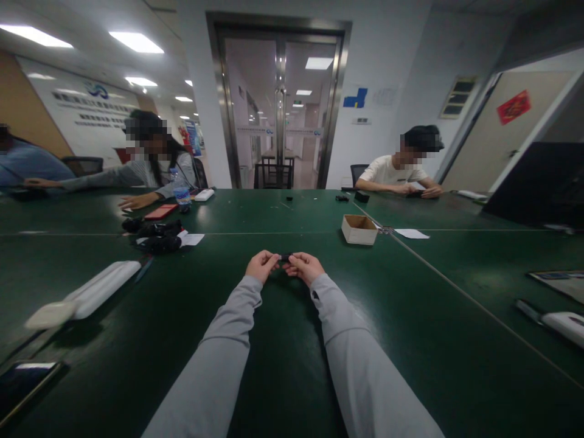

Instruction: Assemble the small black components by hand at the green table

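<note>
Both my hands meet above the green table (283, 340), in the middle of the head view. Between them is a small black object (285, 257) with a lighter, metallic-looking left end. My right hand (305, 267) pinches its dark part between thumb and fingers. At the light end, the fingertips of my left hand (263, 266) are closed on the same object. The object lies roughly level, and its exact kind is too small to tell.
An open cardboard box (359, 231) stands beyond my right hand, near a white paper (412, 233). Black items (157, 234), a water bottle (181, 193) and a white power strip (104, 289) are on the left. A phone (27, 383) lies at lower left. People sit across the table.
</note>
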Action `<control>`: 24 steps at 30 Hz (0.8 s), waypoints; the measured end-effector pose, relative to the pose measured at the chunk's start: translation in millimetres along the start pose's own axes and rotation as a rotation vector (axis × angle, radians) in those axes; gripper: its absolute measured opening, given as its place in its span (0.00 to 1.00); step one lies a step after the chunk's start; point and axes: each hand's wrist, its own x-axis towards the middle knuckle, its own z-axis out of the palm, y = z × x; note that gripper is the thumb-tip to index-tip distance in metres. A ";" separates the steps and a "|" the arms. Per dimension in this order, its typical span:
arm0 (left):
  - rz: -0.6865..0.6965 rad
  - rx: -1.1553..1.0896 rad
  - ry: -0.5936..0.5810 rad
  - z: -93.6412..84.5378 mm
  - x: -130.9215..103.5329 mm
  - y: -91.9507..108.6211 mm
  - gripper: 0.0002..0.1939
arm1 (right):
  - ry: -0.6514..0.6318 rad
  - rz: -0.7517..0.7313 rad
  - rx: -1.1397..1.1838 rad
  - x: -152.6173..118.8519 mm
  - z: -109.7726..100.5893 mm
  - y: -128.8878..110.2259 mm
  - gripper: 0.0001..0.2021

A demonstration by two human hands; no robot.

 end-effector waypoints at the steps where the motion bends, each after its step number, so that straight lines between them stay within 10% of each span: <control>1: -0.013 0.013 -0.005 -0.5 0.9 -0.9 0.21 | -0.007 -0.005 0.004 0.2 -0.4 0.6 0.13; 24: -0.143 0.413 0.220 4.2 -2.8 8.7 0.25 | -0.125 -0.068 -0.065 -6.3 4.7 -5.3 0.23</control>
